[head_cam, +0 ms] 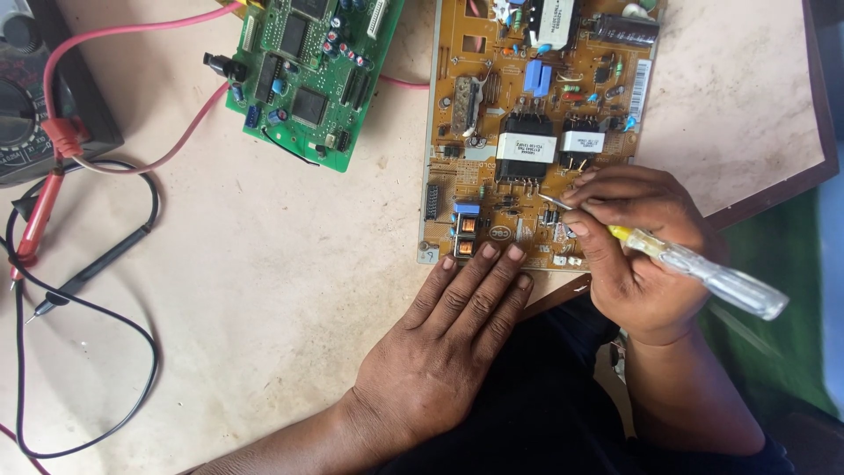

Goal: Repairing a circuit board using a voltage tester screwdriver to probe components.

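Far left of the fingers, a dark meter point(35, 88) sits at the desk point(264, 290) edge, with a red probe point(37, 220) and a black probe point(101, 264) lying on their wires. Next comes a green circuit board point(308, 70), well above the left hand.

The left hand point(440, 352) lies flat on the desk, palm down, arm coming up from the bottom. Its fingers point(488, 264) are straight and close together, holding nothing, and their tips press on the near edge of the yellow-brown circuit board point(475, 97) (the big one with black and white blocks on it).

Just right of those fingertips is the right hand point(637, 255). It is curled, wrist bent in from the right side. Its fingers point(598, 195) pinch a screwdriver point(694, 268) with a clear handle and a yellow band. The handle sticks out to the right, past the hand. The thin metal tip points left and touches the board just beyond the fingertips, near the bottom edge.
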